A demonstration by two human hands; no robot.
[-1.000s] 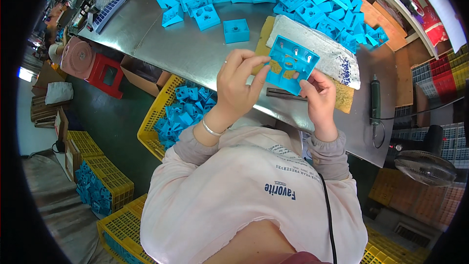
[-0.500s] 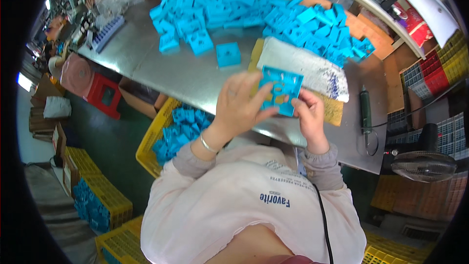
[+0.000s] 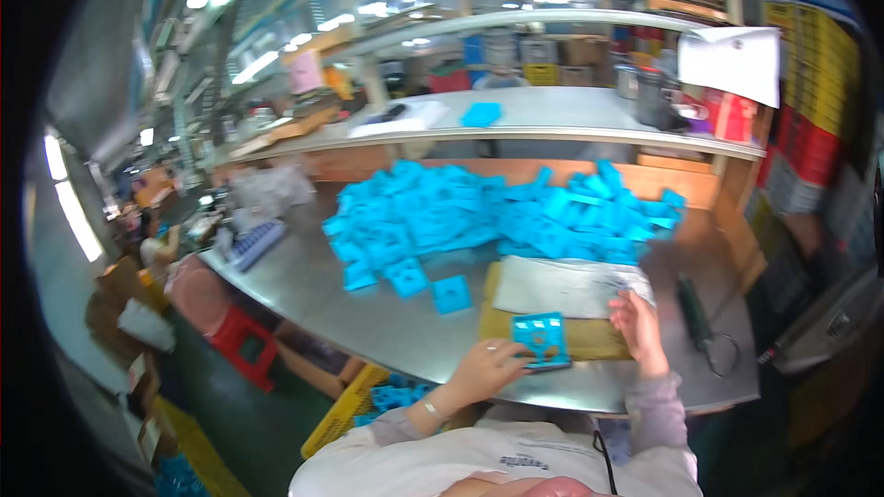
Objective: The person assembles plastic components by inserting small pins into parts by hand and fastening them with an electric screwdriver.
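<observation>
My left hand point(image 3: 490, 370) grips a square blue plastic part point(image 3: 541, 340) at its left edge, fingers lying over it. The part has several cut-outs and is held tilted above the near edge of a yellow-brown board point(image 3: 599, 340). My right hand point(image 3: 637, 327) is at the right end of a folded white cloth point(image 3: 557, 287) on that board, over a patch of tiny dark pieces. Its fingers are half bent and apart, with nothing visible between them; the picture is a little blurred there. Another blue square part point(image 3: 451, 294) lies left of the cloth.
A large heap of blue parts point(image 3: 414, 212) covers the back of the metal table point(image 3: 368, 331). A green pen-shaped tool point(image 3: 693, 313) with a cord lies at the right. A shelf point(image 3: 552, 106) runs behind. Below left are a yellow crate point(image 3: 343, 414) and a red stool point(image 3: 244, 340).
The view has tilted up, showing the shelf and room. My right hand has let go of the blue part and moved to the dark pieces on the cloth. The left hand keeps the part.
</observation>
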